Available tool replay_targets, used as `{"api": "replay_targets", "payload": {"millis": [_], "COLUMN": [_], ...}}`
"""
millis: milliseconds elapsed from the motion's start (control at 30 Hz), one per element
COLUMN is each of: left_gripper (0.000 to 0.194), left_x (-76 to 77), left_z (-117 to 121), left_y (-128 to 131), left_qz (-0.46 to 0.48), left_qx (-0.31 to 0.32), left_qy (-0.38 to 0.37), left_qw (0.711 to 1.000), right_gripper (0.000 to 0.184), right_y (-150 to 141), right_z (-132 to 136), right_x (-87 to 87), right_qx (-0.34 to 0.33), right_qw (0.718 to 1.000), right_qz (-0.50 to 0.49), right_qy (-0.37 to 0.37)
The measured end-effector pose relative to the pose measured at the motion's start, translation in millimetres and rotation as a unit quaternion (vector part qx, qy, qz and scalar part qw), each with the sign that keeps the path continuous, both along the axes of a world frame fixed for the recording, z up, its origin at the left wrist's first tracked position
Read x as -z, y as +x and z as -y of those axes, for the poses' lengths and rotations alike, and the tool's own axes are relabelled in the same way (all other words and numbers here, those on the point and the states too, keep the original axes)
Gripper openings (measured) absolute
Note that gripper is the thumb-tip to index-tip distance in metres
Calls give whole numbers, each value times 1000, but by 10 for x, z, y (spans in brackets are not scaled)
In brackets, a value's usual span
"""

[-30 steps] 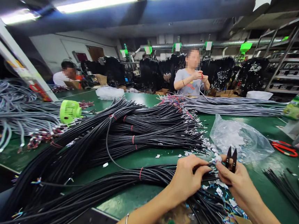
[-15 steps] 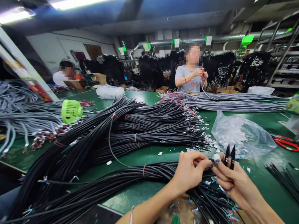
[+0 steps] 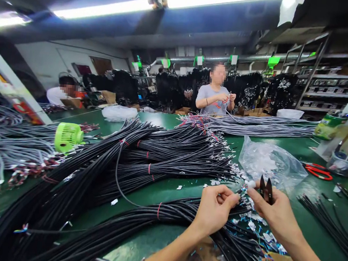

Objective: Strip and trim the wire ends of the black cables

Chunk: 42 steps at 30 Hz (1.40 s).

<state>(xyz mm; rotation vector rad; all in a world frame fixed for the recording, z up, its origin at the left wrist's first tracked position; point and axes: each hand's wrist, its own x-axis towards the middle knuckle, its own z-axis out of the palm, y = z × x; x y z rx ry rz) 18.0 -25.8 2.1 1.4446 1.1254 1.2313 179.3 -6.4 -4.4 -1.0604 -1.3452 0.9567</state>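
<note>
My left hand (image 3: 214, 208) is closed in a pinch on the end of a black cable (image 3: 167, 205) from the bundle lying across the green table (image 3: 163, 188). My right hand (image 3: 276, 214) is closed around small black snips (image 3: 265, 186), blades pointing up, and its fingertips touch a small white piece (image 3: 251, 184) at the cable end. The two hands meet just above the near cable bundle, whose ends show coloured wires (image 3: 260, 256).
Large heaps of black cables (image 3: 147, 152) and grey cables (image 3: 11, 140) cover the table. A green fan (image 3: 66, 136), a clear plastic bag (image 3: 271, 161), red scissors (image 3: 318, 171) and loose black wires (image 3: 327, 219) lie around. Two other people (image 3: 215, 95) work at the far side.
The view has shifted, with both hands now lower in the picture. The hands stay together at the cable end; the snips' blades have closed slightly.
</note>
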Motion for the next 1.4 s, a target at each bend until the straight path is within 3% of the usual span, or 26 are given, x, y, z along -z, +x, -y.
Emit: {"api": "replay_targets", "payload": {"millis": [100,167,267,367,467,667,867,933,1000,1067,1167,1267,1400], "left_gripper": [28,31,34,33,30,22,23,26,28,30,34,37,28], "left_x": [43,72,93,86,72,31,-4,-27,-62,-100,-139,-136,-90], "left_z": [5,3,-8,-13,4,59,48,31,4,-31,-72,-72,-31], "left_y": [17,28,33,30,25,-12,-45,-70,-117,-177,-241,-225,-151], "left_qz": [-5,0,11,4,-31,-167,-221,-217,-195,-149,-46,19,7], "left_qx": [-10,-24,-38,-37,-32,-36,-28,-15,19,75,162,180,132], "left_qy": [21,27,25,27,40,122,151,146,130,96,22,-1,21], "left_qw": [1000,999,999,999,998,978,963,965,972,981,985,983,991], "right_gripper": [29,27,17,5,10,32,39,35,28,20,28,36,38], "right_y": [-47,-91,-149,-158,-91,142,177,158,129,87,-4,-97,-88], "right_z": [32,68,139,179,143,0,0,28,72,128,201,224,163], "right_x": [89,109,80,37,17,-1,-37,-70,-113,-149,-143,-74,-45], "right_qx": [-21,7,77,100,81,-12,-35,-57,-97,-148,-227,-240,-174], "right_qw": [999,999,992,947,904,845,782,792,833,889,955,968,975], "right_qz": [-30,-38,53,184,268,425,521,503,447,355,168,-11,-81], "right_qy": [-39,-30,81,245,322,323,340,342,312,248,90,-68,-112]}}
